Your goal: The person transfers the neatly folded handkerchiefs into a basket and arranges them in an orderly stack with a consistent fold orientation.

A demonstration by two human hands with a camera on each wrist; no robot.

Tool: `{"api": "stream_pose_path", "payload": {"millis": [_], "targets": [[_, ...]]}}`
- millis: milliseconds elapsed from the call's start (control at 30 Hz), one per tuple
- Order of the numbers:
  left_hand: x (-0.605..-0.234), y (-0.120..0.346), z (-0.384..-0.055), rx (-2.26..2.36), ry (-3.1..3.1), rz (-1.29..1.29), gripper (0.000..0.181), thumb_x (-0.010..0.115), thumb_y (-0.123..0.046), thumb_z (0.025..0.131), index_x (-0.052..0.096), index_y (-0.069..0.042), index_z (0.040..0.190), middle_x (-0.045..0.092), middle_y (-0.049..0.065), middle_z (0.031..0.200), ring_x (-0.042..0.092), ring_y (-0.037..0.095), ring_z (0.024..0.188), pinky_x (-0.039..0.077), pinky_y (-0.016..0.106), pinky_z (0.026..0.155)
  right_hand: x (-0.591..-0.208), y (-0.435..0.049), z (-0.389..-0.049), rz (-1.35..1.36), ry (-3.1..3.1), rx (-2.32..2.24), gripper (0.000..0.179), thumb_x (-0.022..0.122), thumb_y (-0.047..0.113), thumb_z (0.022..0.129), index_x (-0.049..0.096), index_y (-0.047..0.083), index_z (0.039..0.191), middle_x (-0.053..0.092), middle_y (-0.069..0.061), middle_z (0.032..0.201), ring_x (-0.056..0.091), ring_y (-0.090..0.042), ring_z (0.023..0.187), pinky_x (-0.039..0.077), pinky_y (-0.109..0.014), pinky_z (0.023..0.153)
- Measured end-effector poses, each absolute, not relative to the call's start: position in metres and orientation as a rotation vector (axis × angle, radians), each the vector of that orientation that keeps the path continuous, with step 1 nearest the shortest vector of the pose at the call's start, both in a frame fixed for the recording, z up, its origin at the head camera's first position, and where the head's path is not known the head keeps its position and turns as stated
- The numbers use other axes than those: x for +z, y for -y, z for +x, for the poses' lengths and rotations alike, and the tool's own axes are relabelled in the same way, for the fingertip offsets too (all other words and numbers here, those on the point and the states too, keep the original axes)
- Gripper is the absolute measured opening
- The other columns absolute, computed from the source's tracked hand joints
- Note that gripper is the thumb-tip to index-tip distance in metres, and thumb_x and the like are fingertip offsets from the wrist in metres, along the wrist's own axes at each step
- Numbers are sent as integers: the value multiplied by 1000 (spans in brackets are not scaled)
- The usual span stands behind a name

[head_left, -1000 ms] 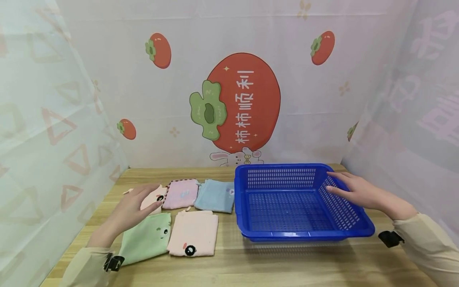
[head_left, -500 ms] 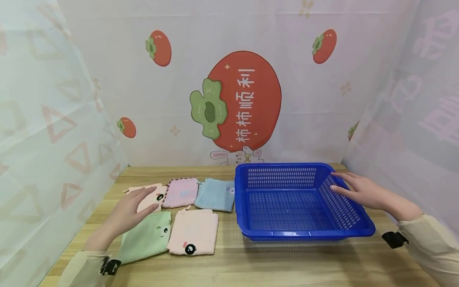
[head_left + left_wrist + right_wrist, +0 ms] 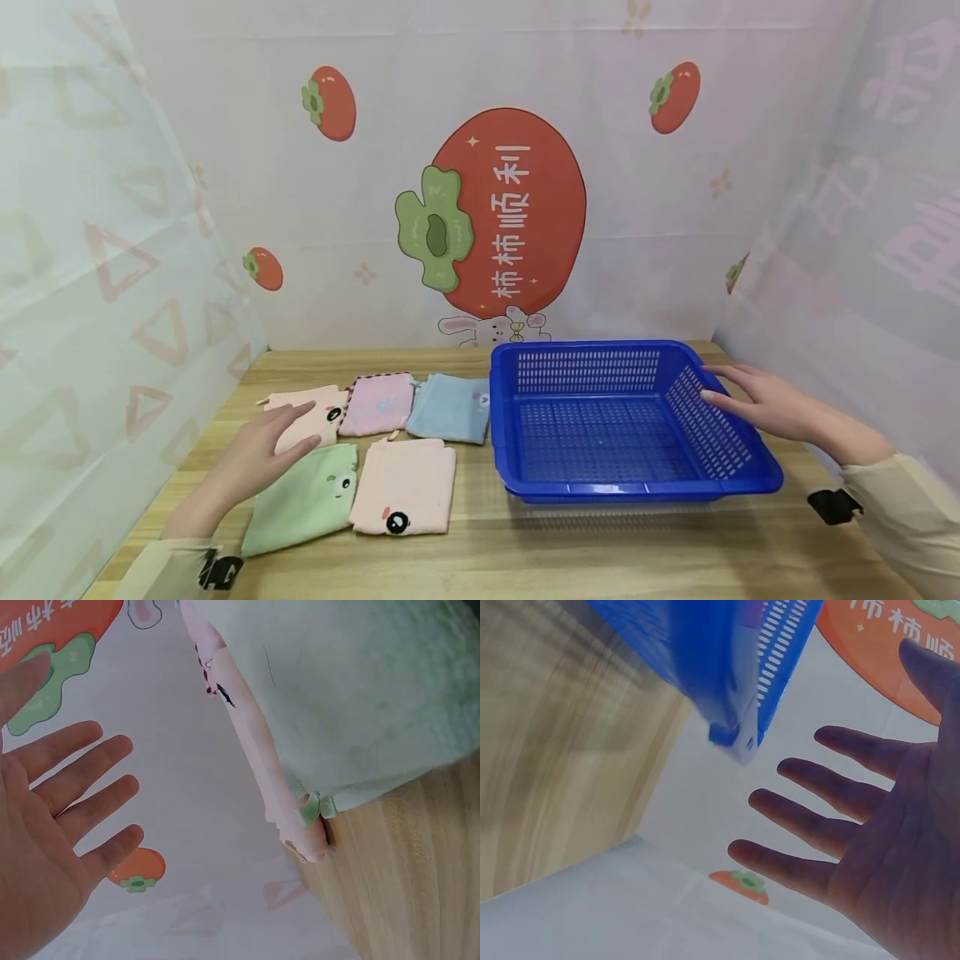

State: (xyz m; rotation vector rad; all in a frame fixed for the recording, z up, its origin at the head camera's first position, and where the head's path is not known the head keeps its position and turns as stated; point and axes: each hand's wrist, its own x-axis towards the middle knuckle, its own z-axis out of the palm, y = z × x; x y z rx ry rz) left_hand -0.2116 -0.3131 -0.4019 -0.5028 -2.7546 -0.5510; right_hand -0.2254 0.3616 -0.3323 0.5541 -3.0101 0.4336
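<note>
In the head view my left hand (image 3: 258,454) is over the green towel (image 3: 311,496) and the far-left pink towel (image 3: 303,412), fingers spread and holding nothing. The left wrist view shows the same spread fingers apart from the green towel (image 3: 375,697). My right hand (image 3: 780,408) overlaps the right rim of the blue basket (image 3: 615,490), its fingers extended. In the right wrist view the right hand (image 3: 900,802) is empty, apart from the basket corner (image 3: 727,690). The basket is a perforated plastic one with nothing inside.
Between the left hand and the basket lie a light pink towel (image 3: 405,483) with an embroidered eye, a pink-purple towel (image 3: 378,404) with a checked edge, and a blue towel (image 3: 450,408). White printed cloth walls (image 3: 637,208) enclose the wooden table (image 3: 480,558).
My left hand has drawn slightly left and back, uncovering more of the far-left pink towel. My right hand has shifted a little to the right. Towels and basket stay in place.
</note>
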Motion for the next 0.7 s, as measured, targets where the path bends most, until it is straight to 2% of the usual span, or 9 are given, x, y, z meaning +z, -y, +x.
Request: {"api": "stream_pose_path", "payload": {"millis": [233, 700], "targets": [[-403, 315, -209, -540, 2768, -465, 57, 61, -42, 91, 52, -5, 133, 55, 25, 128, 46, 48, 121, 36, 64, 95, -337, -371, -225, 521, 3018, 470, 59, 52, 37, 96, 42, -4, 137, 44, -37, 132, 42, -56, 118, 39, -67, 86], [-406, 319, -205, -528, 2789, -434, 55, 61, -42, 91, 54, -6, 131, 57, 23, 127, 47, 46, 120, 37, 62, 95, -342, -380, -226, 490, 3053, 472, 61, 53, 38, 96, 42, -6, 137, 43, -38, 132, 43, -57, 116, 42, -65, 83]]}}
